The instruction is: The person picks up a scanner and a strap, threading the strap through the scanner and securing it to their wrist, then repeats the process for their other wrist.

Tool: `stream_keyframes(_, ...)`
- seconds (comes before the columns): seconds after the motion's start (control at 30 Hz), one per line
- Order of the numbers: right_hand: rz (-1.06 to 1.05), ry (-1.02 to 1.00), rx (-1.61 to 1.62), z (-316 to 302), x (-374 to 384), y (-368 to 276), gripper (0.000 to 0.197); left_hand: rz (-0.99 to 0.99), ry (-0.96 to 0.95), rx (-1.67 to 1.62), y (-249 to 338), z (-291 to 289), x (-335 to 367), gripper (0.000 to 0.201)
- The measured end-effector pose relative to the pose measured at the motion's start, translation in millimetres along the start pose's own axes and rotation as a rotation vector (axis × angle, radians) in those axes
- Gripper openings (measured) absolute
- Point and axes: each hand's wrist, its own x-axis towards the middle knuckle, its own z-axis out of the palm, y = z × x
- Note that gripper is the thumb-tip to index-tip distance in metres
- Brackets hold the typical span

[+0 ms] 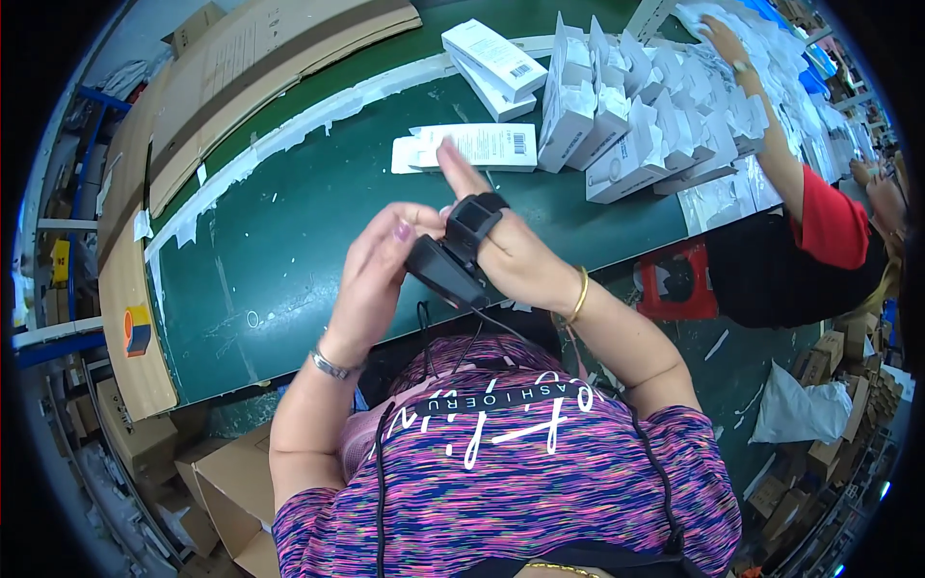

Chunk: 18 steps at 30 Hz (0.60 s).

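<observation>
My right hand (515, 255) is over the near side of the green table, with a black strapped device (448, 272) worn around it. One finger is stretched forward; its other fingers are partly hidden by the strap. Beside it, my left hand (371, 270) has its fingers bent together at the edge of the black strap (474, 226); what they grip, if anything, is hidden. Just beyond both hands, a white printed box (496, 146) lies flat on the table, its left end flap open. My right fingertip overlaps this box in view; contact cannot be made out.
Two white boxes (493, 58) lie stacked farther back. To their right stand several open white boxes (626, 173). A co-worker's arm (776, 144) reaches over white packaging at the far right. Cardboard (241, 72) and an orange tape roll (136, 329) are at left; a red stool (679, 284) stands right.
</observation>
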Motion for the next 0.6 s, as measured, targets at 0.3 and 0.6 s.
stream_keyframes(0.3,-0.071,-0.201,-0.057,-8,24,-5,0.065,-0.084,-0.069,0.295,20,5,15,0.036)
stream_keyframes(0.6,-0.343,-0.162,-0.878,-17,35,1,0.059,0.19,-0.047,0.459,18,16,17,0.029)
